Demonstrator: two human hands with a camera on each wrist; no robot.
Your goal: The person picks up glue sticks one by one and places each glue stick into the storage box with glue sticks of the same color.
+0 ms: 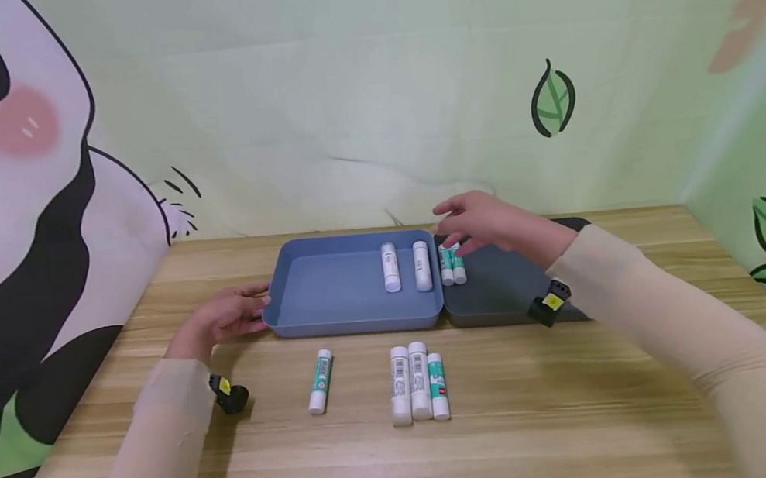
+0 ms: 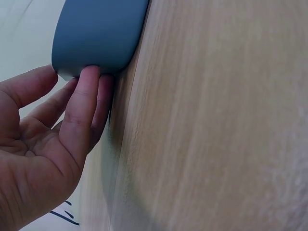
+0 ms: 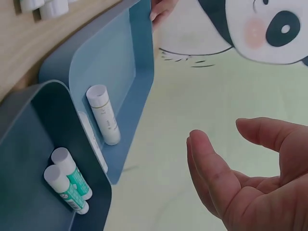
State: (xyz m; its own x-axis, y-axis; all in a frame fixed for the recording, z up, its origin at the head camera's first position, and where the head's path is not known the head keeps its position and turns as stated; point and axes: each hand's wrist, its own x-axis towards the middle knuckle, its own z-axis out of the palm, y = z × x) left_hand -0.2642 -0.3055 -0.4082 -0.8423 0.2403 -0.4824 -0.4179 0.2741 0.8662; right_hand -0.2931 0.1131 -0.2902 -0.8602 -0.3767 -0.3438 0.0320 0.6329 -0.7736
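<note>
My left hand (image 1: 233, 315) touches the left end of the blue tray (image 1: 336, 326), its fingertips against the outer wall in the left wrist view. Inside that tray lie two white glue sticks (image 1: 391, 268), towards its right end. Over the left part of the dark grey tray (image 1: 500, 289) hovers my right hand (image 1: 475, 221), fingers apart and holding nothing. Beneath it, two smaller green-and-white glue sticks (image 3: 67, 180) lie side by side against the grey tray's left wall. The two trays stand end to end.
On the table in front of the trays lie two white glue sticks (image 1: 410, 384) and a green-and-white one (image 1: 438, 386) in a row. Another green-and-white glue stick (image 1: 321, 382) lies apart to the left. Behind the table hangs a printed backdrop (image 1: 342, 118).
</note>
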